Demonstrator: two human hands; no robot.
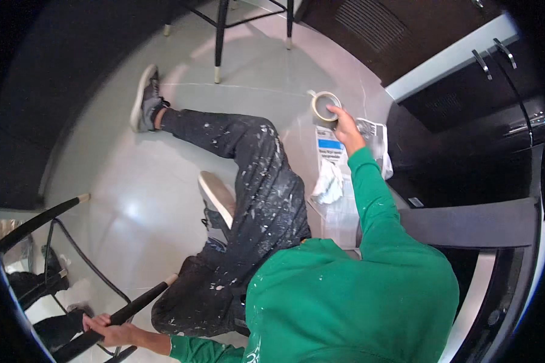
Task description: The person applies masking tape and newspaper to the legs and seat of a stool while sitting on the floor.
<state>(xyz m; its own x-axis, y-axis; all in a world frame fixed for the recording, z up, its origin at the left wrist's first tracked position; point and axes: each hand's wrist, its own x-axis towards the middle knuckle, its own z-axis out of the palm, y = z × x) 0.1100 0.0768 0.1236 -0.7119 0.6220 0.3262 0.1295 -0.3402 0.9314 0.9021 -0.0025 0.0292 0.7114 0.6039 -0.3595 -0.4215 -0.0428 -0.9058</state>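
Note:
My right hand reaches out over the floor, its fingers closed on a roll of cream masking tape. A short loose end of tape sticks out from the roll's far left side. At the lower left, my left hand grips a black leg with a pale tip, part of a chair or stool. Beside my right forearm lie a printed newspaper sheet and a crumpled white cloth or paper. Some of the sheets are hidden under my green sleeve.
My paint-spotted legs stretch across the grey tiled floor. Another black-legged stool stands at the far side. Dark cabinets with metal handles line the right. A grey panel juts out near my right shoulder.

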